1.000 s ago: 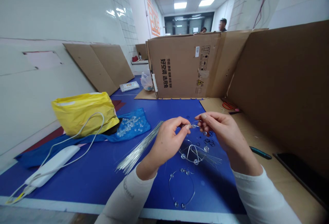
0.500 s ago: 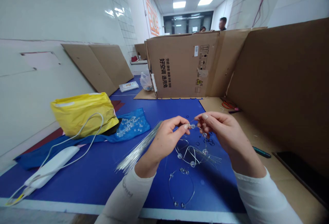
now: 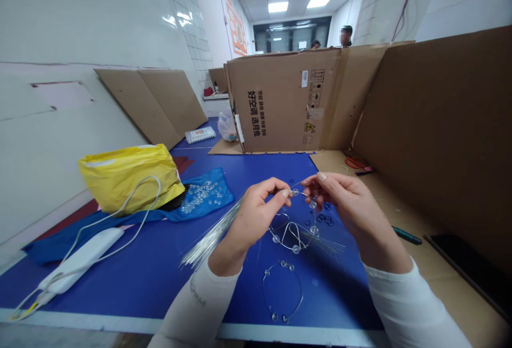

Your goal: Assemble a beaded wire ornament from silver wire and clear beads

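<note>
White device [image 3: 98,239] with cord, far left. Yellow bag [image 3: 126,180] behind it, on blue cloth [image 3: 224,184] strewn with clear beads [image 3: 202,194]. Bundle of thin wires [image 3: 212,236] just beside left hand [image 3: 258,212], thumb and forefinger pinching beaded wire [image 3: 314,231] near one bead. Finished-looking loop [image 3: 302,290] flat on blue tabletop [image 3: 264,167], nearer person. Beaded wire curves below and between both hands, above tabletop. Black rings [image 3: 326,220] beyond. Right hand [image 3: 348,196], fingers curled, gripping same wire. Orange-handled scissors [image 3: 356,163], then green tool [image 3: 407,235], on cardboard [image 3: 394,204].
</note>
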Demonstrator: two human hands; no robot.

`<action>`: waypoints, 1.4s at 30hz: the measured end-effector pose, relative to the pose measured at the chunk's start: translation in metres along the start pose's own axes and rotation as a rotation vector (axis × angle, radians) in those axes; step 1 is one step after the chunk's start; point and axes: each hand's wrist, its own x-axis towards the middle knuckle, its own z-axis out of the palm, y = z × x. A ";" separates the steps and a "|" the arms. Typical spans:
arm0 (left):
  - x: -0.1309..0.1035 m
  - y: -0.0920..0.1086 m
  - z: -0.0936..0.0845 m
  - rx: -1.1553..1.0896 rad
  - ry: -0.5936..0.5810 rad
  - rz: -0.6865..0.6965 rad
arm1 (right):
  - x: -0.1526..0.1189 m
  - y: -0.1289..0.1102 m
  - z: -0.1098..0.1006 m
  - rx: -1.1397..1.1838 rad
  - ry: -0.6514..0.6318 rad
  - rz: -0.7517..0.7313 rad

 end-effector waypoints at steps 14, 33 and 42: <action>0.003 -0.001 0.000 -0.170 0.036 -0.069 | 0.003 0.002 -0.001 -0.142 -0.019 -0.018; 0.012 -0.011 -0.007 -0.492 0.090 -0.146 | 0.001 0.002 -0.008 -0.220 -0.149 -0.004; 0.018 -0.022 -0.007 -0.663 -0.016 -0.138 | -0.007 -0.007 -0.005 -0.103 -0.093 0.025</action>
